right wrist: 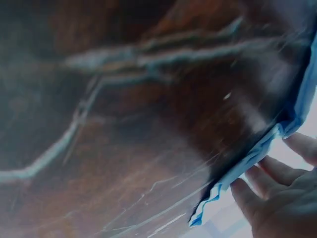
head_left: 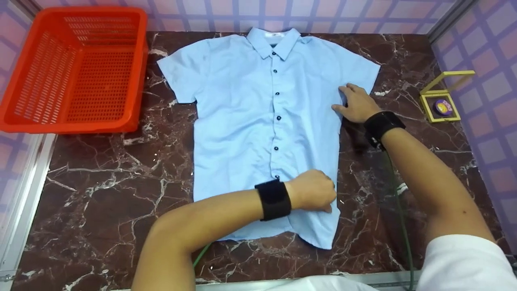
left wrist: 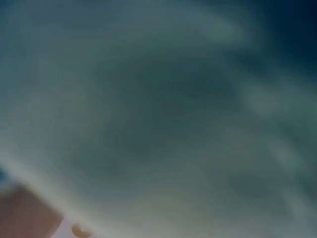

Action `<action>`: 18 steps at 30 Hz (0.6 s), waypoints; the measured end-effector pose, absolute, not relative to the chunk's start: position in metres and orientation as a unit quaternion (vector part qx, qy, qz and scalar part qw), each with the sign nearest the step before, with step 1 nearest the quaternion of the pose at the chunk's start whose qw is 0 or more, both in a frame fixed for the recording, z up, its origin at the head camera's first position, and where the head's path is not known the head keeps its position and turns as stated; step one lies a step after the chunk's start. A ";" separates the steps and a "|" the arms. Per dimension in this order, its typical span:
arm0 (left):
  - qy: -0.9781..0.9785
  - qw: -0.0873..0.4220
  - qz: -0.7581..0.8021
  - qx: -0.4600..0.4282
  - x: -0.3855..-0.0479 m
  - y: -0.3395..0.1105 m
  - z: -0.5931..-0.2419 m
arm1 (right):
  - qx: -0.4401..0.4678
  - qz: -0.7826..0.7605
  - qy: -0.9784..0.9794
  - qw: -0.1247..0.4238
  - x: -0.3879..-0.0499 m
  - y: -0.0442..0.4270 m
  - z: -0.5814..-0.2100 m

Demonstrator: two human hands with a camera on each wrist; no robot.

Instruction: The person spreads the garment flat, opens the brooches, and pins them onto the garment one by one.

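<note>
A light blue short-sleeved shirt (head_left: 238,133) lies front up, its dark buttons fastened down the middle and its collar at the far end. My left hand (head_left: 313,190) reaches across the lower front and grips the right side edge near the hem, fingers curled. Blur fills most of the left wrist view. Below the right sleeve, my right hand (head_left: 357,104) pinches the side edge near the armpit. The right wrist view shows its fingers (right wrist: 247,193) against the slightly raised, wrinkled cloth edge; where the fingertips meet the cloth is partly hidden.
A red plastic basket (head_left: 141,81) stands at the back left. At the right is a small open yellow-framed box (head_left: 429,115) with a round purple-and-yellow piece in it. The dark marbled tabletop (head_left: 101,194) meets checked walls (head_left: 323,16). A green cable (head_left: 398,202) trails from the right wristband.
</note>
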State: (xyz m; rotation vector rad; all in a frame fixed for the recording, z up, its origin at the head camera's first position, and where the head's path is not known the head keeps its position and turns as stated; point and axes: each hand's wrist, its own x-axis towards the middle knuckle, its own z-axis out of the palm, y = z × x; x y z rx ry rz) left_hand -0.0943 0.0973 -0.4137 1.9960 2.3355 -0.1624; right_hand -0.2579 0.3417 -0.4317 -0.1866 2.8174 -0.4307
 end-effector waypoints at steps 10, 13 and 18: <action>0.763 0.072 -0.138 0.627 -0.069 0.110 -0.424 | -0.080 -0.174 0.967 0.168 -0.266 0.353 -0.432; 0.763 0.082 -0.168 0.618 -0.062 0.114 -0.428 | -0.080 -0.176 0.965 0.175 -0.270 0.356 -0.432; 0.770 0.064 -0.198 0.603 -0.049 0.113 -0.438 | -0.070 -0.172 0.963 0.193 -0.276 0.359 -0.434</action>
